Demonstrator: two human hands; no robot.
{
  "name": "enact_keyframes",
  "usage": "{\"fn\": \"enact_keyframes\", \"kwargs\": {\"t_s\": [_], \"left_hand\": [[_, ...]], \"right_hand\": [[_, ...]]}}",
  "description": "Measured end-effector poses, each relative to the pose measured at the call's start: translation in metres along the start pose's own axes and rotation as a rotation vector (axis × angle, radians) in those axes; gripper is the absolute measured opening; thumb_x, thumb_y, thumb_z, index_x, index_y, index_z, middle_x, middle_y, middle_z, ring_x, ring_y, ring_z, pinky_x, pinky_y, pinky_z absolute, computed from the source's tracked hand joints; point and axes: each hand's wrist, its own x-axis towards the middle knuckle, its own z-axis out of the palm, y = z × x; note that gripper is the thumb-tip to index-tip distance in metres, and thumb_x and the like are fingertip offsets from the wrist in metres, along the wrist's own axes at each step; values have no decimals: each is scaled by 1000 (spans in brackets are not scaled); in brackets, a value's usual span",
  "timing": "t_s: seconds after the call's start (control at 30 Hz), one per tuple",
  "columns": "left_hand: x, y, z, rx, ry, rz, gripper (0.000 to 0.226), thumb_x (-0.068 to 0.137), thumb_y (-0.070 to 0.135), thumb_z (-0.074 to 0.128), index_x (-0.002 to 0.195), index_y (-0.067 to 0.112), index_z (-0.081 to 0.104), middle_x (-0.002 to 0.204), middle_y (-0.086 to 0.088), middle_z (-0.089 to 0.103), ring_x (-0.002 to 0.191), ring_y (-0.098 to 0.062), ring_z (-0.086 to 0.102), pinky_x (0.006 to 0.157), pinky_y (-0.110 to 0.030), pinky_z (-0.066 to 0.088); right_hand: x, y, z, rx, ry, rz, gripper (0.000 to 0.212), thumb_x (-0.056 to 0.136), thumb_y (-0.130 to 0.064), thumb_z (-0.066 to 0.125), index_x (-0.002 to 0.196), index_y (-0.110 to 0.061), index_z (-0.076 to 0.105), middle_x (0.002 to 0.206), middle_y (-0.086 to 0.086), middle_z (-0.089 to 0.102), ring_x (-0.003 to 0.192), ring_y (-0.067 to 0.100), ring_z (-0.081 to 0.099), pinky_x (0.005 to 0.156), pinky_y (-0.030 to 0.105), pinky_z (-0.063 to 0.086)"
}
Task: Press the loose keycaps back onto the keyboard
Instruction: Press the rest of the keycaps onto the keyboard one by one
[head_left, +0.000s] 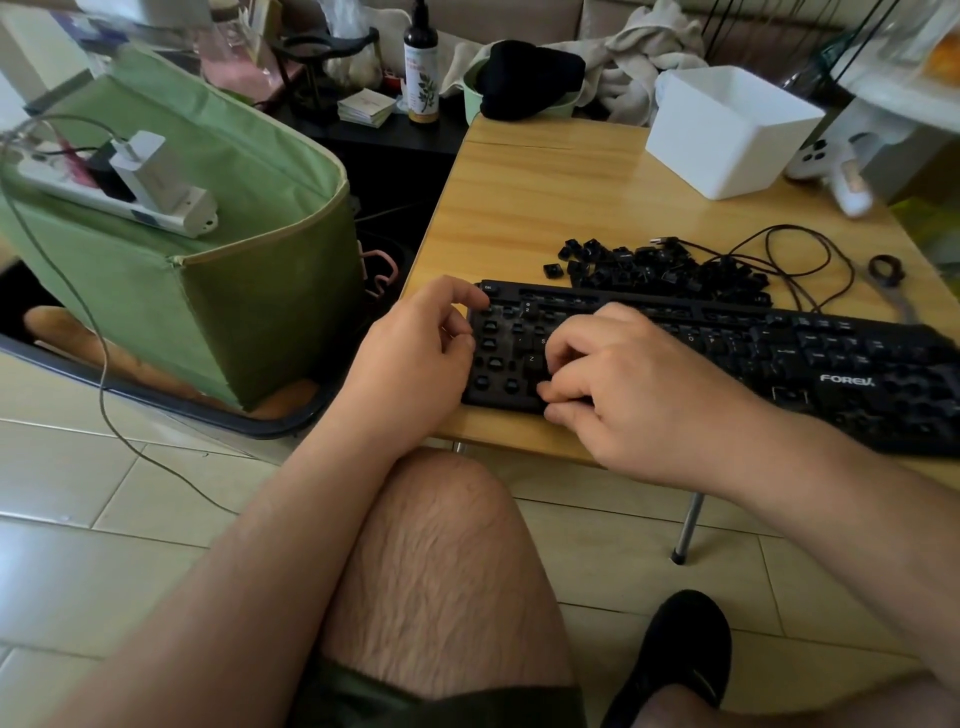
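Note:
A black keyboard (810, 364) lies along the near edge of a wooden table (545, 208). Most sockets on its left half are bare; a few caps such as Z and S are seated. A pile of loose black keycaps (654, 267) lies just behind the keyboard. My left hand (415, 353) rests curled against the keyboard's left end, holding nothing I can see. My right hand (623, 374) is bent over the lower left rows, fingertips pinched together on the keyboard; whether a keycap is under them is hidden.
A white plastic box (727, 130) stands at the table's back right. A black cable (800, 260) loops behind the keyboard, next to a metal keycap puller (891, 280). A green fabric bag (208, 234) with a power strip (119, 192) stands left of the table.

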Motion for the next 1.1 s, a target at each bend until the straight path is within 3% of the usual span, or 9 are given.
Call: {"fn": "enact_keyframes", "kwargs": {"t_s": [0.1,0.3,0.4,0.6,0.73,0.8,0.9,1.0,1.1], "left_hand": [[0,1,0,2,-6,-7,34,99,11,58,122,37,59,90,10,65,78,-9,62,76,-37,58],[-1,1,1,-3,17,-9,32,100,13,57,118,39,61,91,10,65,80,-9,62,76,-35,56],[-1,1,2,1,33,-16,31,98,13,58,115,39,63,91,10,65,79,-8,61,74,-33,56],[10,12,1,20,37,-18,30,95,16,62,106,44,66,100,13,61,75,-8,59,65,-24,46],[51,37,-8,176,-3,81,25,97,25,62,116,38,71,108,15,63,93,-7,61,79,-25,50],[77,48,-6,248,-49,91,28,98,27,62,124,33,71,115,10,67,101,-11,62,84,-26,47],[112,58,13,380,-199,83,35,98,35,65,131,25,70,126,3,68,114,-19,62,88,-27,46],[135,57,37,510,-310,68,30,93,41,68,114,20,77,111,-2,73,101,-24,67,81,-32,55],[146,55,51,577,-259,53,23,88,35,70,103,18,76,94,-3,70,83,-24,67,70,-37,60]], "right_hand": [[-7,4,6,33,36,27,14,95,-36,70,96,-31,83,105,-13,55,103,20,46,87,49,50],[-14,12,8,89,232,99,26,94,-35,65,114,-28,80,108,-12,61,103,20,52,87,54,51],[-18,9,10,78,211,101,32,91,-43,60,115,-32,79,107,-13,58,103,19,49,86,52,50],[-13,10,9,40,186,102,30,93,-29,57,110,-36,80,102,-11,56,100,20,49,81,49,48],[14,31,-8,169,297,258,35,97,-16,60,125,-30,75,106,-8,61,104,17,53,93,37,45],[33,44,-17,166,268,361,39,97,-13,58,129,-31,72,108,-6,60,102,14,51,86,25,37],[54,59,-22,165,219,472,42,95,-13,56,129,-31,72,115,0,64,107,21,55,84,24,36],[65,66,-20,194,225,512,41,92,-11,57,121,-31,76,122,2,69,110,23,58,85,24,38],[69,66,-17,222,242,507,40,91,-10,58,118,-32,77,119,0,70,96,15,51,81,21,37]]}}
